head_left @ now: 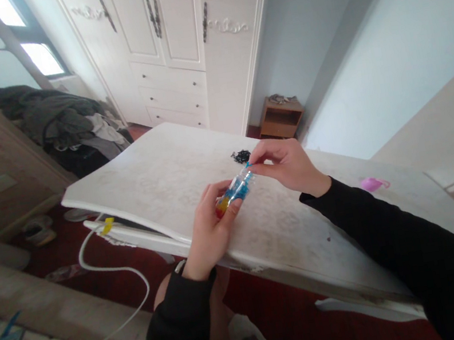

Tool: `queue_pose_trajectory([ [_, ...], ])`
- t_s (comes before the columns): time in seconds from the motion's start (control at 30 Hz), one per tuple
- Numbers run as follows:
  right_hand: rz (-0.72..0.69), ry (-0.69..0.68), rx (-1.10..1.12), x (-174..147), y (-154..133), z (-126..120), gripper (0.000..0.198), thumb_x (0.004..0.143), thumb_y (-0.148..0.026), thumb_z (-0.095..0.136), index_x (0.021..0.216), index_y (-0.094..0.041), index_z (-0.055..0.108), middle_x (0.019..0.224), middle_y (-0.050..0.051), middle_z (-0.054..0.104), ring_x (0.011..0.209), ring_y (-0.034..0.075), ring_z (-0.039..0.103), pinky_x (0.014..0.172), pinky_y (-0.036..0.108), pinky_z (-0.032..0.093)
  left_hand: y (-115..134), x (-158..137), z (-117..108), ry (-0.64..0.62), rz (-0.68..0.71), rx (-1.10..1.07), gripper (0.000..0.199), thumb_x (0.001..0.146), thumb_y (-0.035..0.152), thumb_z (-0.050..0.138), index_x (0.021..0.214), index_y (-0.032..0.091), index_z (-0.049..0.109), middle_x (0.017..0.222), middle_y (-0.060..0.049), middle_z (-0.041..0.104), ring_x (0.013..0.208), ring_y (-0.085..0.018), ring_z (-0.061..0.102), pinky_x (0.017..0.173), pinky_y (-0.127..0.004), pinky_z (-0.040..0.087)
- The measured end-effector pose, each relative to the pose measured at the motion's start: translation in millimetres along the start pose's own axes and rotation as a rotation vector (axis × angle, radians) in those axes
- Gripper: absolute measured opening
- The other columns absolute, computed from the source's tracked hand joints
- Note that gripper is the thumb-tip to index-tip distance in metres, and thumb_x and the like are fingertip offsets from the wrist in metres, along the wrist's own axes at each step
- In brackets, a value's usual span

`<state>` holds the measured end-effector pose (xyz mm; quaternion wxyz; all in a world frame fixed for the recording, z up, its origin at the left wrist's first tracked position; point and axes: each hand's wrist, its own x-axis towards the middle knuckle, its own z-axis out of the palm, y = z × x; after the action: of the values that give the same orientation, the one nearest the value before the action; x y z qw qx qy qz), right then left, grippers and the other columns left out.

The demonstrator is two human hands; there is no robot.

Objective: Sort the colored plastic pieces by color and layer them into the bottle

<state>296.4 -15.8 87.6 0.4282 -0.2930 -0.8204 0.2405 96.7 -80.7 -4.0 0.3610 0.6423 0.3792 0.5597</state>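
Note:
My left hand (212, 222) is wrapped round a small clear tube-shaped container (236, 188) with blue, yellow and red small pieces inside. The container is tilted, its upper end pointing away to the right. At that end my right hand (289, 164) is closed in a pinch, with a bit of blue (247, 165) showing at the fingertips. Whether that bit is a loose piece or part of the container, I cannot make out. Just beyond the fingers, a small heap of black pieces (241, 156) lies on the white table (174, 167).
A pink object (371, 185) lies on the table's right side. A white cable (132, 267) runs past the left edge, near a yellow tag (107, 225). Beyond stand a white wardrobe (171, 46) and a small wooden cabinet (281, 116). Dark clothes (55, 120) are heaped at left.

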Motion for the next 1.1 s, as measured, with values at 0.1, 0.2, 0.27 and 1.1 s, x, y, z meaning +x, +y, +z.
queue_pose_trajectory([
  [0.1, -0.096, -0.056, -0.07, 1, 0, -7, 0.009, 0.087, -0.027, 0.078, 0.082, -0.021, 0.075, 0.087, 0.002, 0.065, 0.078, 0.015, 0.061, 0.069, 0.032, 0.051, 1, 0, 0, -0.008, 0.015, 0.018, 0.028, 0.098, 0.035, 0.066, 0.123, 0.022, 0.065, 0.116, -0.006, 0.068, 0.109, -0.022, 0.063, 0.097, -0.036, 0.048],
  [0.2, -0.177, -0.171, -0.163, 2, -1, -16, 0.008, 0.093, -0.023, 0.07, 0.089, -0.022, 0.076, 0.096, 0.004, 0.065, 0.087, 0.017, 0.062, 0.076, 0.035, 0.051, 1, 0, 0, -0.009, 0.016, 0.021, 0.028, 0.098, 0.034, 0.066, 0.123, 0.022, 0.065, 0.116, -0.007, 0.068, 0.109, -0.023, 0.063, 0.097, -0.036, 0.048],
  [0.27, -0.195, -0.29, -0.224, 2, -3, -20, 0.018, 0.099, -0.023, 0.06, 0.091, -0.021, 0.076, 0.106, 0.006, 0.067, 0.097, 0.02, 0.061, 0.086, 0.04, 0.05, 2, 0, 0, -0.011, 0.019, 0.02, 0.028, 0.098, 0.033, 0.067, 0.123, 0.022, 0.065, 0.116, -0.007, 0.068, 0.108, -0.023, 0.063, 0.097, -0.036, 0.048],
  [1.1, -0.148, -0.433, -0.186, -1, -9, -13, 0.055, 0.108, -0.055, 0.037, 0.09, -0.022, 0.078, 0.13, 0.009, 0.064, 0.12, 0.024, 0.053, 0.112, 0.051, 0.038, 5, -1, 0, -0.068, 0.036, 0.015, 0.027, 0.1, 0.032, 0.062, 0.125, 0.022, 0.061, 0.117, -0.008, 0.067, 0.109, -0.023, 0.062, 0.096, -0.036, 0.047],
])
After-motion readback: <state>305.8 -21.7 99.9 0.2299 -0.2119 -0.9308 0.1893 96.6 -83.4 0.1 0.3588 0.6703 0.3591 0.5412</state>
